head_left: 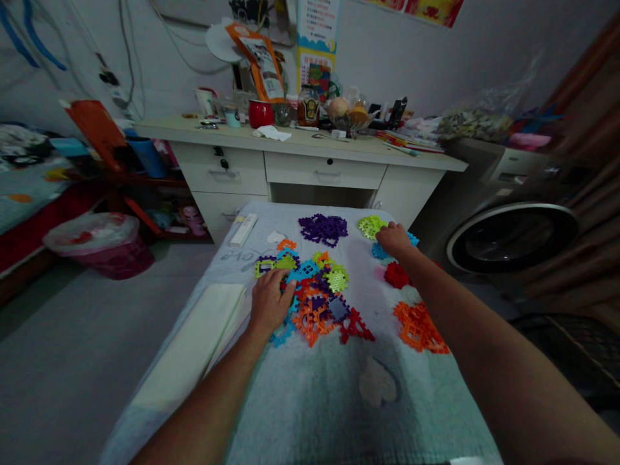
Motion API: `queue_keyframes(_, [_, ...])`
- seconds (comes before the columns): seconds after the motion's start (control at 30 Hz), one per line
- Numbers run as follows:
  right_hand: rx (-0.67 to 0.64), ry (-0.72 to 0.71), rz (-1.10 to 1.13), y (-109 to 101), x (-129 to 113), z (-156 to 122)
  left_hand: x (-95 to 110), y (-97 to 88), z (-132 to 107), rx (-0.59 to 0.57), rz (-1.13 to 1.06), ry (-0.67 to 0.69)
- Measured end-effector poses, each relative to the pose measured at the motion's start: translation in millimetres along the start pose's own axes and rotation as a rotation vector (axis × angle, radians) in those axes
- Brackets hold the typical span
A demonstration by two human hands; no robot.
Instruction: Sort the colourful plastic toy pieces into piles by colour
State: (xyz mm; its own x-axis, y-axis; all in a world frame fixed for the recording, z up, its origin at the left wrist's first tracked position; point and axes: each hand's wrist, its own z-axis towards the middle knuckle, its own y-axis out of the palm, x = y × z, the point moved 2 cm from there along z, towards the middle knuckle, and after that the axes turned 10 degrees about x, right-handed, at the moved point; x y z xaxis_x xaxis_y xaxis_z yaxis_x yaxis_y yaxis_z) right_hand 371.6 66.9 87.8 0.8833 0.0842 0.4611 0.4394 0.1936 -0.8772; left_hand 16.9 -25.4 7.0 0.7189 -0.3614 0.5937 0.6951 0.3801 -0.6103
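A mixed heap of toothed plastic building pieces [314, 310] in orange, red, blue, green and purple lies mid-table. My left hand [271, 298] rests at the heap's left edge, thumb and fingers apart, touching pieces near a yellow-green one. Over on the right, my right hand [394, 239] has its fingers curled down between a yellow-green pile [371, 226] and a partly covered blue pile [380, 250]. Whatever its fingertips hold is hidden. Nearer me are a red pile [396, 276] and an orange pile [419, 328], both partly behind my forearm. A purple pile [323, 229] sits at the back.
A pale cloth [329, 400] covers the table. Along its left side lie a folded white sheet [198, 336] and a white narrow box [245, 229]. Behind stands a cluttered white desk [227, 169]; a washing machine [508, 194] is at right, a pink bin [104, 252] at left.
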Motion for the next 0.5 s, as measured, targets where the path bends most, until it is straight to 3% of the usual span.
queue_keyframes(0.17, [0.025, 0.058, 0.021, 2, 1, -3, 0, -0.1, 0, 0.006, 0.0, -0.003])
queue_keyframes(0.3, [0.104, 0.147, 0.117, -11, -7, -6, 1, -0.4, 0, 0.007, 0.0, 0.001])
queue_keyframes(0.5, [0.14, 0.14, 0.459, -30, -55, -25, 7, -4.7, 0, 0.028, -0.026, 0.01])
